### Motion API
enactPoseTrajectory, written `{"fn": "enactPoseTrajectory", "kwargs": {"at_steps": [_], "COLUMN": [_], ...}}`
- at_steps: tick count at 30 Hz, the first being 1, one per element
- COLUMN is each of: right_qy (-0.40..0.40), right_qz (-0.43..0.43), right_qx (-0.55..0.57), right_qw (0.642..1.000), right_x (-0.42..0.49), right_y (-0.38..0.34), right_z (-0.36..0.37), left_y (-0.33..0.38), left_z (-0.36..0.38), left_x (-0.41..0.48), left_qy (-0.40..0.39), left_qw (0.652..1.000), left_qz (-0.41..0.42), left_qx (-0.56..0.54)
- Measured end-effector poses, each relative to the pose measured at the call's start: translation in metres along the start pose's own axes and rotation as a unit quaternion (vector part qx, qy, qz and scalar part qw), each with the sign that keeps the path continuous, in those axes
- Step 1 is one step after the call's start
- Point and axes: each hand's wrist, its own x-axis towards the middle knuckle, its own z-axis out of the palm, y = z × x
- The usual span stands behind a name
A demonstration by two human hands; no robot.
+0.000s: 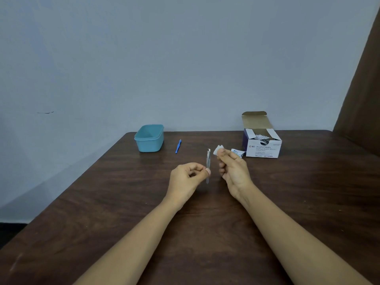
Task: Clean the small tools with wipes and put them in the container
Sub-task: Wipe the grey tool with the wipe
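Head view. Far left on the table (98, 206): teal plastic container (150, 145), open top, rounded corners. Far right: cardboard swab box (265, 150), flap up, white packets (260, 137) inside; a torn wrapper (237, 152) just left of it. Slim blue tool (178, 146) lies flat between container and box. Left hand (186, 177) pinches a thin, flat metal tool (208, 164) near its lower end, held upright above mid-table. Right hand (233, 168) pinches a crumpled white wipe (218, 150) just right of the tool's top, not touching. Table dark brown, wood grain.
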Motion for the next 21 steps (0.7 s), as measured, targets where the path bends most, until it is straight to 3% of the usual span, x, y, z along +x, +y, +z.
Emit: {"fn": "enactPoseTrajectory", "kwargs": {"at_steps": [3, 9, 21], "right_qy": [-0.012, -0.073, -0.128], "right_qz": [0.013, -0.025, -0.073], "right_qx": [0.004, -0.128, -0.199], "right_qw": [1.000, 0.989, 0.969], "right_x": [0.003, 0.004, 0.004], "right_y": [0.001, 0.007, 0.012], "right_z": [-0.003, -0.005, -0.006], "left_y": [0.000, 0.002, 0.002], "left_z": [-0.002, -0.008, -0.010], "left_x": [0.002, 0.004, 0.006], "left_qy": [0.034, 0.082, 0.077], "left_qw": [0.997, 0.974, 0.973], "left_qz": [-0.025, -0.076, -0.078], "left_qx": [-0.071, -0.195, -0.204]}}
